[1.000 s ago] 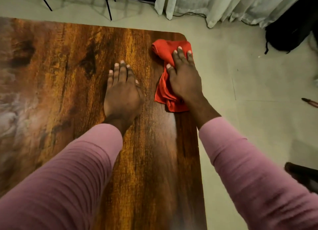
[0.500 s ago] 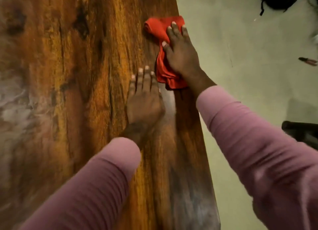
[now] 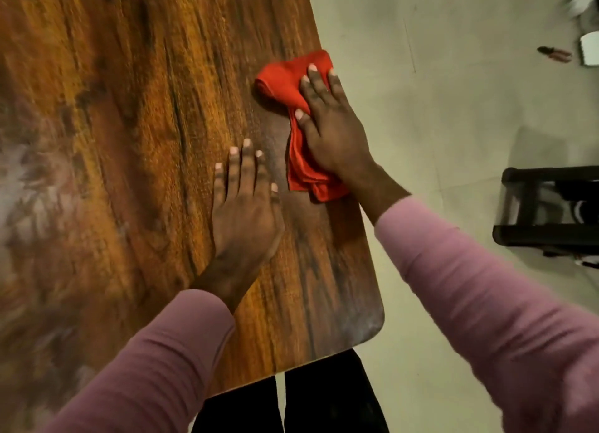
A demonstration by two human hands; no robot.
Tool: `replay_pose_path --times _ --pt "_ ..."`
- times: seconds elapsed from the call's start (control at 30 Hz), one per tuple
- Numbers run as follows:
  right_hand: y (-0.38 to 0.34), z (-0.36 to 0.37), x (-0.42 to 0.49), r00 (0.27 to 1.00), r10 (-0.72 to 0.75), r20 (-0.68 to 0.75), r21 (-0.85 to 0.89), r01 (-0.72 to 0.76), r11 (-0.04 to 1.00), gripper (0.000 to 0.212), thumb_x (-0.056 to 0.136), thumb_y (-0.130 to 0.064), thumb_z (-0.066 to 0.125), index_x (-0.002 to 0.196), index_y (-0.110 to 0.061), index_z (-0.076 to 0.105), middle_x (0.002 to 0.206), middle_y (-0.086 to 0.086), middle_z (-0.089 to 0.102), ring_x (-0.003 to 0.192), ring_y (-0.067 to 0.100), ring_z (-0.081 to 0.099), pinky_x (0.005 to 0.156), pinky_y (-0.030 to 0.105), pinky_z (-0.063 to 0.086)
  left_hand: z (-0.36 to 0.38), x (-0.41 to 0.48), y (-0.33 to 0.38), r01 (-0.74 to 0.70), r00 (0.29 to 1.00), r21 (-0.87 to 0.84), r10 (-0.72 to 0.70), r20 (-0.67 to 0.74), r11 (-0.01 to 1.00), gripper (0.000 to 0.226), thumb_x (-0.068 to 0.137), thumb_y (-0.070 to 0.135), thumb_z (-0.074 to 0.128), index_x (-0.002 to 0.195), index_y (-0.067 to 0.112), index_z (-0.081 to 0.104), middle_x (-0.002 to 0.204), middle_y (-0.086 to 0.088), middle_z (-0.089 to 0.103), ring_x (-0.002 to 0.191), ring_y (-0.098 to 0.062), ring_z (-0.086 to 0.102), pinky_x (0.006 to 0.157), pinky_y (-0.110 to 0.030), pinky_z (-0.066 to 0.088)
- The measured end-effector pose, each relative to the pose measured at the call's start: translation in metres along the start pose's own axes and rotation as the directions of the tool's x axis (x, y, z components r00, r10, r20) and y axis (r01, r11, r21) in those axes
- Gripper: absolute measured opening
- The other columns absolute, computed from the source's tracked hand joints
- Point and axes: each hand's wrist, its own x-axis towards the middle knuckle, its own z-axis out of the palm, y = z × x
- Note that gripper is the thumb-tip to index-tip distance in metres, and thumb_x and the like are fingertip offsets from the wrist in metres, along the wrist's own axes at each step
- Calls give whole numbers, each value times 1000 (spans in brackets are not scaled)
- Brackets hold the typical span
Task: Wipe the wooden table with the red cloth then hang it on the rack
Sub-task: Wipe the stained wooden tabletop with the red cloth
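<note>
sleeves (image 3: 479,290): pink, long, ribbed knit, both arms | trousers (image 3: 327,397): black | hands: bare, no rings visible

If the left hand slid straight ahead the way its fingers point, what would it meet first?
Only bare wooden table, it seems: the left hand points up the tabletop, passing left of the red cloth, though narrowly.

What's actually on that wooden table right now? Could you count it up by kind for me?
Red cloth: 1, bunched near the table's right edge
Hands: 2, the left hand flat on the bare wood, the right hand pressing on the cloth
Total: 3
</note>
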Motion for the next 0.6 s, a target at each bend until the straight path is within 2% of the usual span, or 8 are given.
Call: replay_pose_path --times 0.17,0.43,0.6 --pt "-2 5 -14 999 33 -23 21 -33 999 57 104 -38 33 153 -14 20 162 3 13 150 25 3 118 33 14 9 -35 -4 -49 999 19 49 14 999 56 101 26 22 150 0 25 160 -18 18 149 -31 13 121 -45 4" --pt "-1 28 -153 997 62 -55 11 -61 998 57 103 -36 35 152 -10 24 161 6 18 149 25 6 121 34 14 6 -34 0 -47 999 -3 47 22 999 58 100 25 18 151 -1 20 161 -18 12 150 -31 6 122 -42 3" --pt "-3 37 -215 983 177 -45 66 -174 983 59 101 -44 28 153 -18 18 160 -6 7 148 18 4 115 36 24 7 -34 0 -53 998 0 53 17 999 56 102 25 21 152 0 19 162 -17 11 150 -30 5 122 -40 1"
